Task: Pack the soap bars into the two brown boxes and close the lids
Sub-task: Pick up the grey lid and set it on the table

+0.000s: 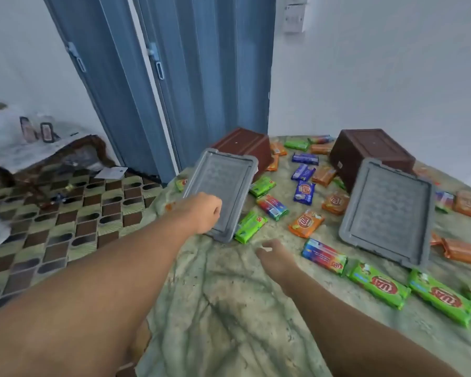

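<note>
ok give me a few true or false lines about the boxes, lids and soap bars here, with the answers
1. Both brown plastic boxes, the left and the right, lie tipped over on the green bedsheet. True.
2. The left hand is at the left grey plastic lid. True.
3. The right hand holds an orange soap bar. False: it holds nothing and is over the sheet.
4. All soap bars are packed inside the boxes. False: they lie scattered on the sheet, like the green wrapped bar.
5. The right grey lid is open. True.
</note>
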